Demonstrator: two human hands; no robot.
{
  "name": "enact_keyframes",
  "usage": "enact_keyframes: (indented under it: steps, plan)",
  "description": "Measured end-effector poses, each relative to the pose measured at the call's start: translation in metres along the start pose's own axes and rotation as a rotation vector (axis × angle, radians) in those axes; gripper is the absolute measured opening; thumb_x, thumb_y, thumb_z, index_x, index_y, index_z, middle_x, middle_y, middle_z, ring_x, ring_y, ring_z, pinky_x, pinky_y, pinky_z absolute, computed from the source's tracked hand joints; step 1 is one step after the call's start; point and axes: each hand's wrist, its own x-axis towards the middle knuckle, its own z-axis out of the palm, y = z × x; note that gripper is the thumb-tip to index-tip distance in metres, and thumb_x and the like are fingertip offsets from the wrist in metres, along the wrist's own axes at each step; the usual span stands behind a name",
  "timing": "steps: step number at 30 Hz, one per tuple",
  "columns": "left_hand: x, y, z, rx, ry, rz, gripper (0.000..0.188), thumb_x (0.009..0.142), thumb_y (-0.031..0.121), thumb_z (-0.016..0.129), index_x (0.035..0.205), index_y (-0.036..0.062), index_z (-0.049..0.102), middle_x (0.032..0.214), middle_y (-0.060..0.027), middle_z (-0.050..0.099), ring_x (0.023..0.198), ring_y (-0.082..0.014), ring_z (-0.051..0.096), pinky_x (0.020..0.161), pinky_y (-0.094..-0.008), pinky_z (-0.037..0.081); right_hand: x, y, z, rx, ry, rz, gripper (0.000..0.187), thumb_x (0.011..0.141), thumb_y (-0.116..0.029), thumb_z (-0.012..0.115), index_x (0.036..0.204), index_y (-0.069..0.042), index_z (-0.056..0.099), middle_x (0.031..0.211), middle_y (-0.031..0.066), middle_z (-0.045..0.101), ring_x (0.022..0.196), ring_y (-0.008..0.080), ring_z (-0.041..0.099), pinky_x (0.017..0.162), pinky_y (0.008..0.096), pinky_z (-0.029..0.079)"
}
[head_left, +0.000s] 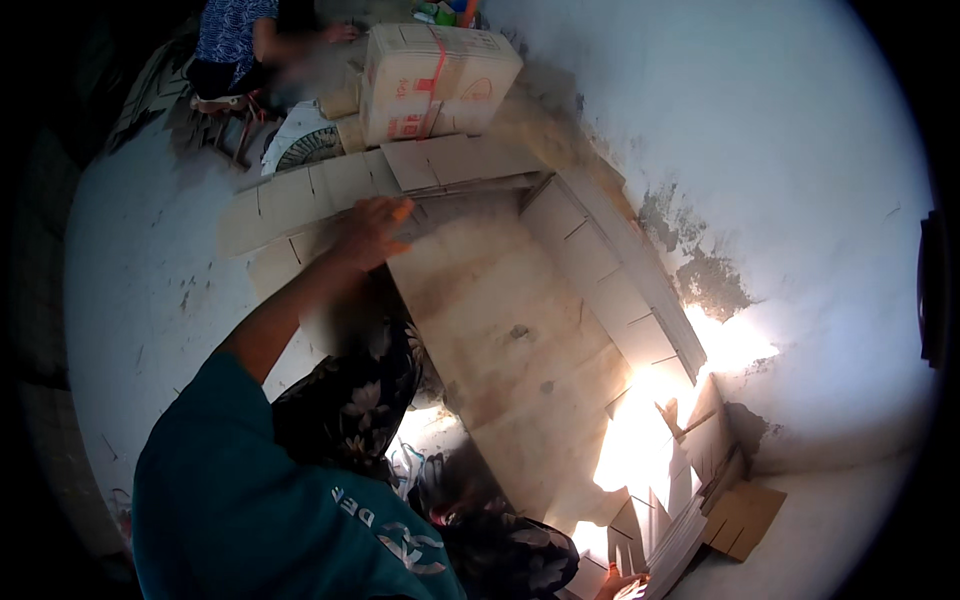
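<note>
Grey-brown cardboard dominates the head view: slotted flat pieces lie in overlapping rows around a stained, tan work surface [500, 350]. One row [330, 185] runs along its far end and out to the left; another row [590, 255] follows its right side, beside the pale wall [780, 120]. Nearer the body, at the lower right, more slotted pieces [685, 530] stand in a tilted bundle, partly washed out by a glaring patch of sunlight [640, 440], with a browner piece [745, 520] just beside them.

The left hand [372, 232] reaches out over the far left corner, thumb and fingers spread apart, with nothing visible between them; whether it touches the cardboard below, I cannot tell. The right hand [622, 584] is cut off by the lower edge, at the foot of the tilted bundle, so its grip cannot be told.

As for progress, I judge the slots to be cut already in the pieces that show. No two are clearly interlocked, and the overlapping rows hide any count of finished or remaining ones. Beyond them stands a taped carton [410, 80], its contents hidden, and another person [230, 40] is seated farther off.
</note>
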Motion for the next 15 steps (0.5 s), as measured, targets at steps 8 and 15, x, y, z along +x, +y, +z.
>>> enact_keyframes:
  steps: [8, 15]
  plan:
    - [0.079, 0.163, 0.056, -0.521, -0.027, 0.316, 0.052, 0.069, 0.025, 0.074, 0.112, 0.0024, 0.054, 0.1, -0.0097, 0.062, 0.095, -0.0271, 0.056, 0.085, -0.04, 0.041, 0.013, 0.073, 0.036, 0.266, -0.215, 0.155, 0.031, 0.085, -0.027, 0.065, 0.097, 0.001, 0.061, 0.09, 0.0071, 0.06, 0.084, 0.0189, 0.054, 0.08, 0.0349, 0.043]
    - [0.143, 0.277, 0.098, -0.629, -0.179, 0.414, 0.051, 0.071, 0.026, 0.074, 0.114, 0.0039, 0.057, 0.104, -0.0131, 0.062, 0.096, -0.0304, 0.057, 0.085, -0.0409, 0.043, 0.02, 0.117, 0.066, 0.512, -0.385, 0.249, 0.027, 0.083, -0.024, 0.067, 0.086, 0.002, 0.065, 0.076, 0.0041, 0.062, 0.072, 0.0143, 0.055, 0.071, 0.0314, 0.046]
